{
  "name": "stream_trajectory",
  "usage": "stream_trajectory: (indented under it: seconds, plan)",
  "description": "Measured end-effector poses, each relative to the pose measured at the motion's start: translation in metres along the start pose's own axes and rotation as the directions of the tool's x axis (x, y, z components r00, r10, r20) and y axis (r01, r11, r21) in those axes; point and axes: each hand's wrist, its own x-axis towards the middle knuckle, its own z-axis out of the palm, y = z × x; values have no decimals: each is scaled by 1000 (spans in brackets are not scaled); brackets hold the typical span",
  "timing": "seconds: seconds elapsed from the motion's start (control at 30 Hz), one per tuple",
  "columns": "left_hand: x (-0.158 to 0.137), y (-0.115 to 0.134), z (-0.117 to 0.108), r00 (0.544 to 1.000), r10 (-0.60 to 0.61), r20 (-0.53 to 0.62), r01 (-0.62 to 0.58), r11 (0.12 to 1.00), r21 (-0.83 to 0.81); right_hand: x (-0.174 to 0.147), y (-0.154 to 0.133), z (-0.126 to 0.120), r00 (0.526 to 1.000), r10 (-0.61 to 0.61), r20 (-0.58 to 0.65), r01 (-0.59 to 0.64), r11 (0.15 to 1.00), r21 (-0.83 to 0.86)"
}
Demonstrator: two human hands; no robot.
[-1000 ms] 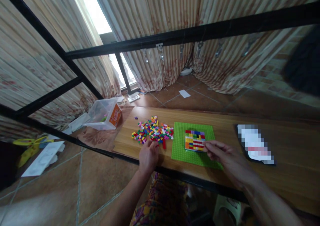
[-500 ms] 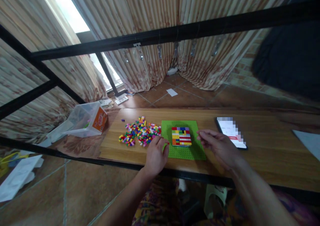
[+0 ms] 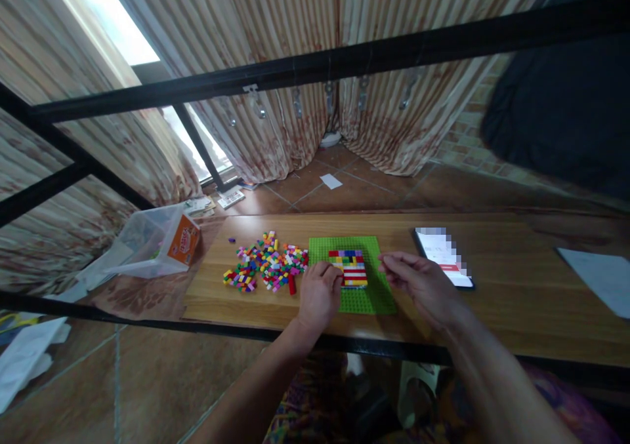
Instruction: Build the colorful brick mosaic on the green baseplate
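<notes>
A green studded baseplate [image 3: 367,304] lies on the wooden table, with a flat block of toy bricks [image 3: 354,272] in many colours built up on it. My left hand [image 3: 319,293] is closed, its fingertips at the left edge of the block. They pinch a small toy brick, mostly hidden now; its red tip showed earlier. My right hand [image 3: 423,283] hovers at the baseplate's right edge, thumb and fingers pressed together. Whatever is in that pinch, if anything, is too small to name. Left of the baseplate spreads a pile of loose toy bricks [image 3: 270,263], with a longer red brick [image 3: 292,284] at its near side.
A phone [image 3: 443,257] with a lit screen lies right of the baseplate. Farther right is a white sheet of paper [image 3: 595,280]. A clear plastic box [image 3: 147,234] with an orange label stands beyond the table's left end. A black metal bar [image 3: 305,70] crosses above the table.
My left hand has moved right from the pile's edge to the block, uncovering the longer red brick. My right hand stays pinched by the baseplate. The whole view has shifted slightly.
</notes>
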Motion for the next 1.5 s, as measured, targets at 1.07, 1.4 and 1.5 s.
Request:
stream_trajectory:
  seconds: [1.07,1.4,1.5]
  plan:
    - [-2,2,1,959,255,125,-282,911,300,-1,8,10,995,34,91,-32,999,-20]
    - [-9,6,-2,980,156,127,-186,942,280,1,16,7,998,55,28,-54,997,-52]
    - [-11,6,-7,986,123,114,-147,961,235,2,18,4,997,72,-3,-72,996,-50]
